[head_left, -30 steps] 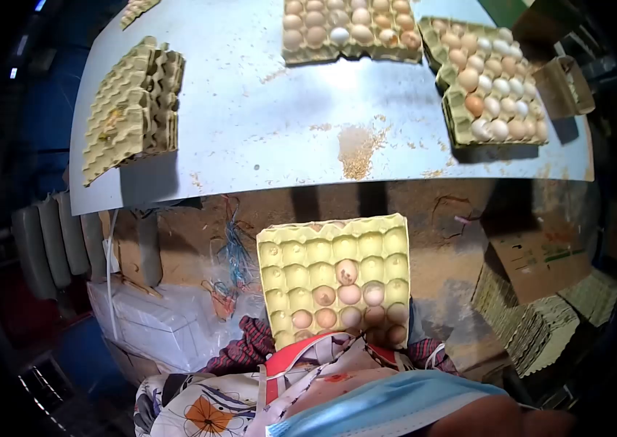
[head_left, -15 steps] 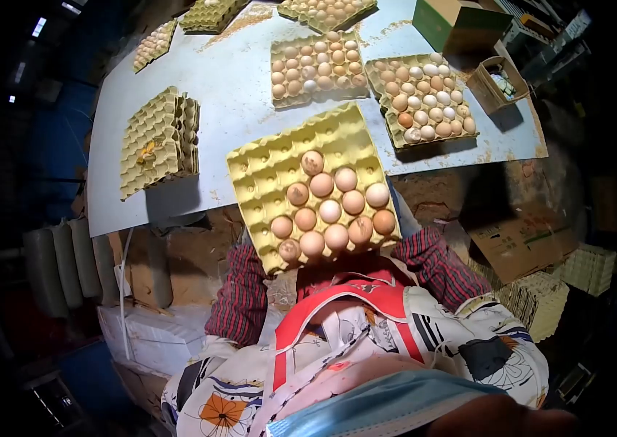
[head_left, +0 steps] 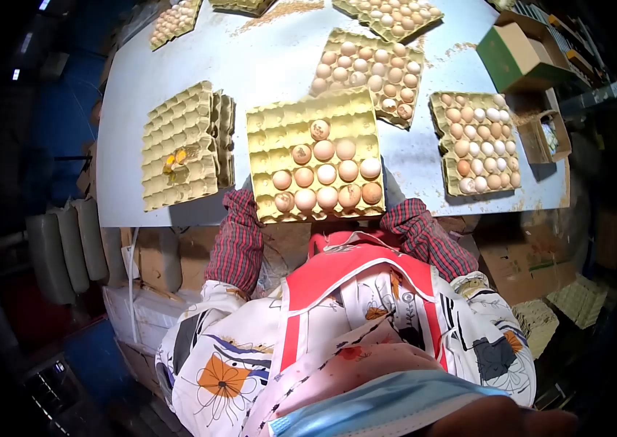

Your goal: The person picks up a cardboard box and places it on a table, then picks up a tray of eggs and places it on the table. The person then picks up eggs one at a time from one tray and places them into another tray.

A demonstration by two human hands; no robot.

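Observation:
A yellow egg tray (head_left: 265, 156) is between my two hands, its near rows filled with brown and pale eggs and its far rows mostly bare. It overlaps the near part of the table in view. My left hand (head_left: 248, 185) is at its left side, mostly hidden by the tray. On the right side, a strip of my gloved right hand (head_left: 393, 189) shows against the tray's edge. The fingers of both hands are out of sight. Just beyond the tray's far right corner lies a full egg tray (head_left: 370, 73), partly covered by it.
On the left of the table (head_left: 279, 54) stands a stack of egg trays (head_left: 177, 131) with broken yolk on top. Another full tray (head_left: 476, 146) sits on the right, beside a small carton (head_left: 541, 138) and a green-sided box (head_left: 523, 54). More egg trays line the far edge.
The held tray has moved forward over the table and sits more level in view. The full tray behind it now looks more slanted. The camera view has shifted too.

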